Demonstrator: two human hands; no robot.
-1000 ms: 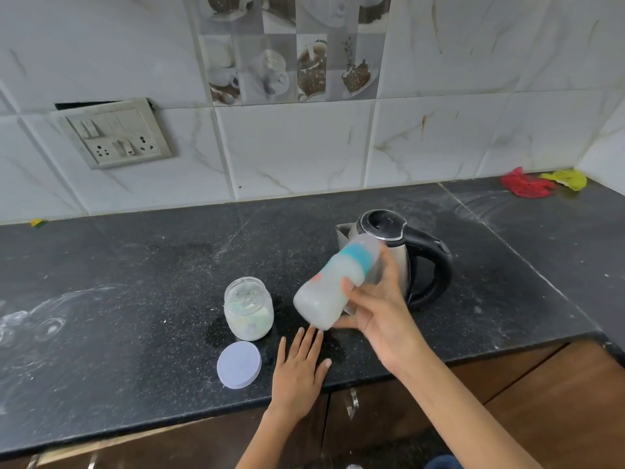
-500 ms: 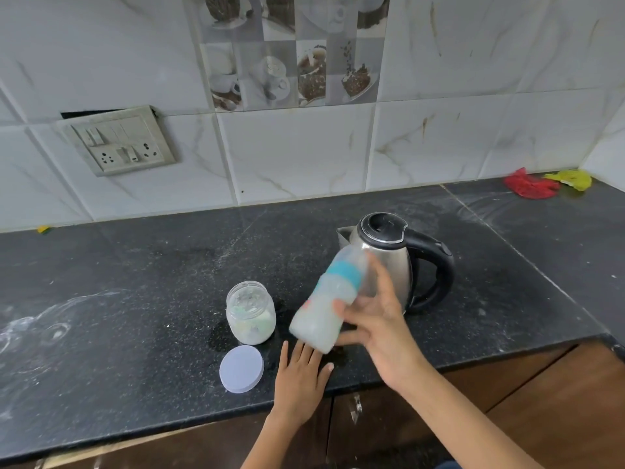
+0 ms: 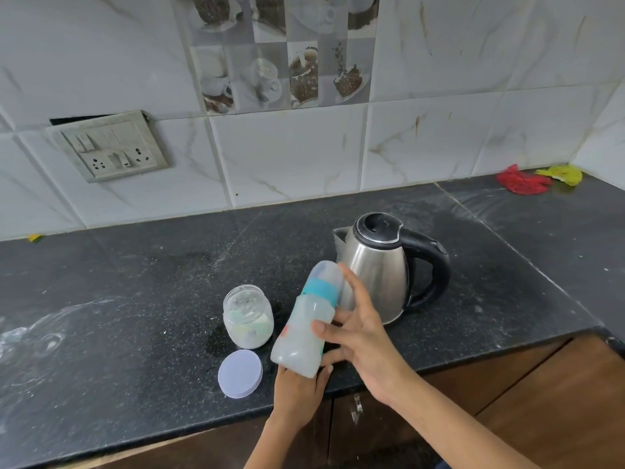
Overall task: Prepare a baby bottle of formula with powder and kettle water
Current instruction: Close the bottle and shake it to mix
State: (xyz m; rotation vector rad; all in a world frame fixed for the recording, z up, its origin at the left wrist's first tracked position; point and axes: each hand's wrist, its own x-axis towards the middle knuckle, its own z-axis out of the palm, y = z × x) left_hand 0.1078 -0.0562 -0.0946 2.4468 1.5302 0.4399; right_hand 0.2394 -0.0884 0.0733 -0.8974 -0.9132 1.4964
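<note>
My right hand (image 3: 363, 336) grips a capped baby bottle (image 3: 306, 319) with a teal ring and milky liquid inside, tilted with its top toward the kettle. My left hand (image 3: 297, 387) lies flat on the black counter (image 3: 118, 319) just below the bottle's base, its fingers partly hidden by the bottle. A steel kettle (image 3: 375, 265) with a black handle stands behind the bottle, lid closed. A glass jar of white powder (image 3: 248, 316) stands open to the left, and its pale lid (image 3: 240, 373) lies flat in front of it.
A switch and socket plate (image 3: 111, 147) hangs on the tiled wall at left. Red and yellow crumpled cloths (image 3: 527, 179) lie in the far right corner. Powder smears mark the counter at left. Wooden cabinet doors (image 3: 541, 401) sit below the counter edge.
The bottle in my right hand has swung from a steep sideways tilt toward a more upright angle and come lower, over my left hand's fingers. My left hand stays on the counter.
</note>
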